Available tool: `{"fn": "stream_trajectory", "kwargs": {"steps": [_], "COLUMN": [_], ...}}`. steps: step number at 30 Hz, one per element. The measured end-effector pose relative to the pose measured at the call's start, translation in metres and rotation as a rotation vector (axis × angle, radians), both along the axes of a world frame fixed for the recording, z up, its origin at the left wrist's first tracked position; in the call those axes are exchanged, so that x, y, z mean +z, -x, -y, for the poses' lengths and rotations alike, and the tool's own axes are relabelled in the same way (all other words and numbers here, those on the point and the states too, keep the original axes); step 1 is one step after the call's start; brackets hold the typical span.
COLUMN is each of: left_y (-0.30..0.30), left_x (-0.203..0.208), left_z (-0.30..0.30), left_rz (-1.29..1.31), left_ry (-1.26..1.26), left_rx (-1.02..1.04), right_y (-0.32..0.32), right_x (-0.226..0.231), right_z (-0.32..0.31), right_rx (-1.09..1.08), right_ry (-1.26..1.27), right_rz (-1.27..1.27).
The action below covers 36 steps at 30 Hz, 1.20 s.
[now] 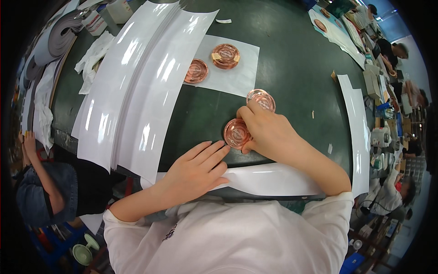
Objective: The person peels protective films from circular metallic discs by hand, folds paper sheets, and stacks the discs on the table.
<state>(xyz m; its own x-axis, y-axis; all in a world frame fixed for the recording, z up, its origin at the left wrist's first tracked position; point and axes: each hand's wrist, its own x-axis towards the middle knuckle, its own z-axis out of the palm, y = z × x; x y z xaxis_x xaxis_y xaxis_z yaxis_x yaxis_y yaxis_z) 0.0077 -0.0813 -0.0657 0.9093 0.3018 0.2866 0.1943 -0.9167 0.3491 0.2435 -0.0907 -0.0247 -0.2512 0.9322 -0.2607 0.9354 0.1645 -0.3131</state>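
Streaky white glare on glossy sheets

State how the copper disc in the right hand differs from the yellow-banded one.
The right hand grips the held disc; no hand touches the banded disc.
The held disc is over green tabletop; the banded disc is on the white sheet.
A yellow band crosses the banded disc; none shows on the held disc.
Both are round, shiny and copper.

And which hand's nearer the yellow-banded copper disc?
Right: in frame, the right hand is below and right of the disc; the left hand is lower, leftward.
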Motion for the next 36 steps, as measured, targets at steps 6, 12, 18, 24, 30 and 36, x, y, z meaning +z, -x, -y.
{"fn": "stream_trajectory", "kwargs": {"steps": [6, 12, 18, 24, 30, 36], "left_y": [-0.004, -0.008, 0.002, 0.010, 0.006, 0.007], "left_x": [-0.003, 0.000, 0.007, 0.017, 0.022, 0.025], "left_z": [0.002, 0.004, 0.009, 0.007, 0.002, -0.001], "left_rz": [0.007, -0.006, -0.024, -0.166, -0.198, -0.177], "left_ry": [-0.009, -0.026, 0.096, 0.579, 0.778, 0.890], "left_rx": [-0.001, -0.019, -0.001, 0.096, 0.138, 0.205], "right_y": [-0.004, -0.009, -0.008, -0.013, -0.016, -0.037], "right_x": [0.003, 0.003, 0.002, -0.002, -0.004, 0.028], "right_z": [0.010, 0.012, 0.017, 0.023, 0.027, 0.049], "right_rx": [-0.077, -0.058, -0.052, 0.096, 0.120, 0.216], "right_ry": [-0.011, -0.067, -0.103, -0.298, -0.358, -0.136], "right_rz": [-0.106, -0.165, -0.180, -0.175, -0.191, -0.364]}}
